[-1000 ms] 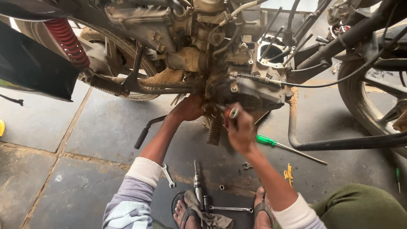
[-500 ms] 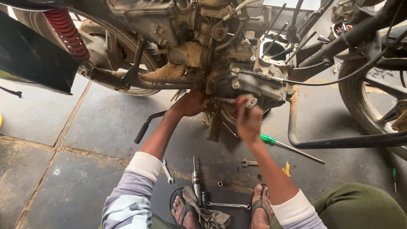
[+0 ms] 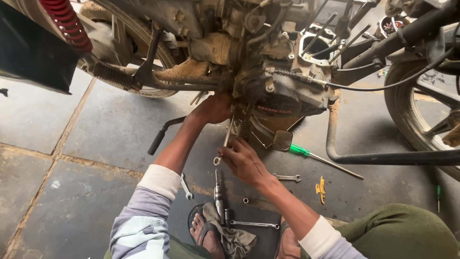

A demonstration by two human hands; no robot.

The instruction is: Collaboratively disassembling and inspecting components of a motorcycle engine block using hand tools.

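Note:
A dirty motorcycle engine [image 3: 282,91] hangs low over the paved floor in the head view. My left hand [image 3: 213,108] reaches up under the engine's left underside and presses against it; whether it grips a part there is hidden. My right hand [image 3: 244,160] is below the engine, fingers closed around a slim metal spanner [image 3: 224,141] that points up toward the engine's underside. A black kick lever [image 3: 160,136] sticks out to the left of my left forearm.
On the floor lie a green-handled screwdriver [image 3: 311,156], a small spanner [image 3: 287,177], another spanner [image 3: 186,187], a ratchet tool [image 3: 219,196] on a rag [image 3: 232,235], a yellow scrap [image 3: 320,187]. A wheel [image 3: 421,115] and stand bar [image 3: 383,157] are right; red shock spring [image 3: 67,24] top left.
My right hand dropped from the engine case to below it, bringing the spanner down and more upright. The view moved closer. My left hand stayed at the engine's underside.

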